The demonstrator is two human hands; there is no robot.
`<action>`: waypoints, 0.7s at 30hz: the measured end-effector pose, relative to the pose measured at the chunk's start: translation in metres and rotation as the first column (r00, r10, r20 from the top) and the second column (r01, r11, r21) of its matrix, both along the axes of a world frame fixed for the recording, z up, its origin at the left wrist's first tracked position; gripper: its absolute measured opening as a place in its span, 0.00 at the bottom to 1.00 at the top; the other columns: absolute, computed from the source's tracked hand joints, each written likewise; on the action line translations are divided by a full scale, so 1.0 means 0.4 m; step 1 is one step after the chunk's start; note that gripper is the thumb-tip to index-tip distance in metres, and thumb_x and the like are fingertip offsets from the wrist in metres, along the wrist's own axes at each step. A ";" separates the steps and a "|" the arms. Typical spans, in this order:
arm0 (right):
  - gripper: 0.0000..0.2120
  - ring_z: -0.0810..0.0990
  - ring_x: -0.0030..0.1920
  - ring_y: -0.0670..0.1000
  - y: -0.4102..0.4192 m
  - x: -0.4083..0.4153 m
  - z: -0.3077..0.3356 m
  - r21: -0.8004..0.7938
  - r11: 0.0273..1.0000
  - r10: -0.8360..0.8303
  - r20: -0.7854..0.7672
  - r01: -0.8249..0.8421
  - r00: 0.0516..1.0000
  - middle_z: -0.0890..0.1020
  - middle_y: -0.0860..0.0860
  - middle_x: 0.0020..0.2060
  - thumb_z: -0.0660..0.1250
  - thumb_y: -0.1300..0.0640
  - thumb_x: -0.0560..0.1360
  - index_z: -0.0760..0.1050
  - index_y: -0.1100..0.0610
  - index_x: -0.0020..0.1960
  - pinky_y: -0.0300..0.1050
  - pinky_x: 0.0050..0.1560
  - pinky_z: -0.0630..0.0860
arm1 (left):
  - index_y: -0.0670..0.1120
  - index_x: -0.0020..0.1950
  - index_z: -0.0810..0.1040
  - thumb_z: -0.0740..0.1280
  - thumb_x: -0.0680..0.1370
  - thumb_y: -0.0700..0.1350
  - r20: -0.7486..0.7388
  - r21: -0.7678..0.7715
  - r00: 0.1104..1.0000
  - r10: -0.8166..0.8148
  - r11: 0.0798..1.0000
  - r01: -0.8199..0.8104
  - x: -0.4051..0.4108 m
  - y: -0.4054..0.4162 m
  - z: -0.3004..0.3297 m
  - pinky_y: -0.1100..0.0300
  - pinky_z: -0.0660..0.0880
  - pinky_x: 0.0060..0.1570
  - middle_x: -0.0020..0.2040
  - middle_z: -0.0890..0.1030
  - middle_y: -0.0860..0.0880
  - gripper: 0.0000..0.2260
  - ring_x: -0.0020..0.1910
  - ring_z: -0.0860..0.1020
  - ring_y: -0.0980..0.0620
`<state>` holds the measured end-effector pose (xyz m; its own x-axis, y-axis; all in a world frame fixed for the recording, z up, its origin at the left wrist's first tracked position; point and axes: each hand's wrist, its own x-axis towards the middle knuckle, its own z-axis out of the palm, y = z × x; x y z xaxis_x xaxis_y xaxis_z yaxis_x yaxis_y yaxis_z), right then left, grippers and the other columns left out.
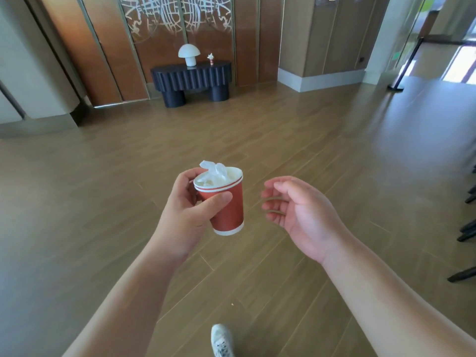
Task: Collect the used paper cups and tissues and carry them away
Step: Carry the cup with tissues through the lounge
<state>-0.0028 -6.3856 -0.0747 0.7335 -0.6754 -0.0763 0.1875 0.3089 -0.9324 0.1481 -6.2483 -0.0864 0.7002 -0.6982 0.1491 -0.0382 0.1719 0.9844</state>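
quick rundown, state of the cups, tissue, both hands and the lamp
paper cups: nested together, tilted, held in the air
tissue: crumpled, stuffed in the top cup, poking above the rim
left hand: grip curled round the cups
right hand: empty, fingers loosely curled
lamp: upright on the dark table

We see both of our forearms bare from the lower edge of the view up to the wrists; no sleeve reaches into the picture. Our left hand (186,215) and our right hand (300,211) wear no glove, no ring and no watch. At the bottom, between the arms, one of our feet shows in a white sneaker (222,340) with white laces and small grey marks on its upper part. Its toe is rounded.
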 end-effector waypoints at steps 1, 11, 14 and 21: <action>0.11 0.79 0.36 0.49 -0.039 0.049 -0.003 -0.009 1.000 -0.012 -0.010 0.012 1.000 0.82 0.51 0.38 0.59 0.61 0.79 0.80 0.56 0.46 0.44 0.38 0.74 | 0.52 0.63 0.76 0.79 0.60 0.53 0.005 0.002 1.000 0.000 1.000 0.000 0.053 -0.039 -0.009 0.64 0.79 0.48 0.52 0.85 0.56 0.32 0.53 0.82 0.57; 0.09 0.80 0.36 0.49 -0.401 0.479 0.068 -0.065 0.987 -0.148 -0.028 0.146 0.989 0.82 0.52 0.38 0.61 0.60 0.76 0.81 0.55 0.45 0.44 0.38 0.75 | 0.55 0.62 0.76 0.79 0.61 0.55 0.116 -0.004 0.983 -0.142 0.990 0.143 0.532 -0.482 0.051 0.66 0.77 0.47 0.52 0.84 0.61 0.30 0.51 0.81 0.60; 0.09 0.79 0.36 0.50 -0.486 0.562 0.077 -0.057 0.985 -0.164 -0.019 0.162 0.986 0.82 0.52 0.38 0.62 0.60 0.76 0.81 0.55 0.45 0.44 0.38 0.75 | 0.55 0.61 0.76 0.79 0.61 0.55 0.122 -0.008 0.976 -0.181 0.983 0.183 0.619 -0.583 0.066 0.63 0.78 0.49 0.53 0.84 0.59 0.30 0.53 0.81 0.58; 0.10 0.79 0.37 0.50 -0.690 0.767 0.045 -0.039 0.986 -0.160 0.011 0.160 0.987 0.82 0.52 0.38 0.61 0.63 0.78 0.81 0.57 0.46 0.43 0.38 0.75 | 0.55 0.60 0.76 0.79 0.60 0.55 0.126 0.022 0.975 -0.183 0.983 0.182 0.825 -0.786 0.044 0.59 0.78 0.52 0.54 0.84 0.56 0.30 0.54 0.81 0.56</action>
